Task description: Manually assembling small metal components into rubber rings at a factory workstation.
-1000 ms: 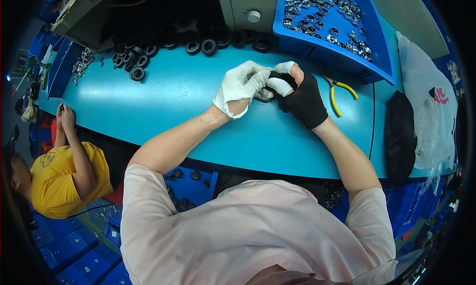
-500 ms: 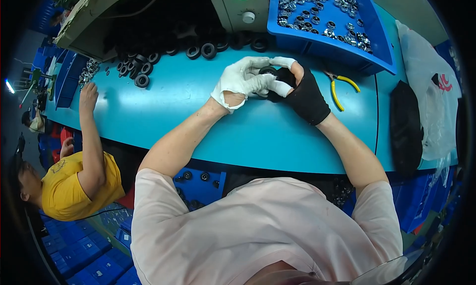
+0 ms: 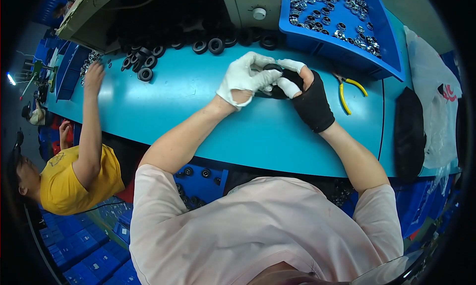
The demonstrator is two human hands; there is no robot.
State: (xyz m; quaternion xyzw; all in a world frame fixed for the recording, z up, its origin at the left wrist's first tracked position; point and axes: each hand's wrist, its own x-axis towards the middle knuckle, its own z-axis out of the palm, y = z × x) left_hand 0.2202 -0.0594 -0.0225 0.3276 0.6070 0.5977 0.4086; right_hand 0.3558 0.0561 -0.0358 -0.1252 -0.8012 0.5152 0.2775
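My left hand [image 3: 248,79], in a white glove torn at the wrist, is closed on a small black rubber tyre [image 3: 271,67]. My right hand [image 3: 308,92] wears a black fingerless glove with white-wrapped fingertips. Its fingers are closed on the same tyre from the right, above the turquoise table [image 3: 198,136]. Whether a metal hub sits inside the tyre is hidden by the fingers. Pliers with yellow handles [image 3: 345,94] lie just right of my right hand. Loose black tyres [image 3: 216,46] are scattered beyond my left hand.
A blue tray [image 3: 342,62] of shiny metal hubs stands at the back right. Behind the tyres is a machine [image 3: 248,7] with a green light and a knob. A clear plastic bag [image 3: 439,121] lies far right. A co-worker in yellow [image 3: 74,181] reaches across the table at left.
The view has shifted slightly, so the table's contents sit a little to the right. Both hands keep hold of the tyre, with small finger movements. The co-worker's hand has moved slightly.
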